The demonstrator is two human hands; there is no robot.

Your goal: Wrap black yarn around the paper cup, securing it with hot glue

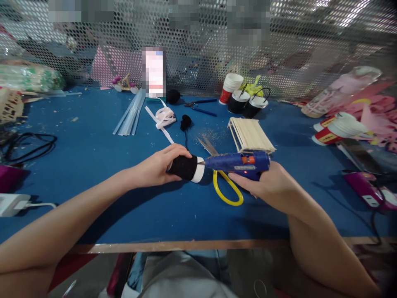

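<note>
My left hand (159,165) grips a paper cup (187,167) wrapped in black, lying on its side with its white rim pointing right. My right hand (263,182) holds a blue hot glue gun (238,162), its nozzle touching the cup's white rim. Yellow-handled scissors (225,191) lie on the blue table (93,149) under the gun. A stack of wooden sticks (251,134) sits just behind the gun.
Clear glue sticks (130,114), white ribbon (164,118) and a black pompom (185,122) lie behind my hands. Black-wrapped cups (246,103) and red-and-white cups (335,129) stand at the back and right. Cables (27,147) lie left. A perforated metal screen (294,49) closes the back.
</note>
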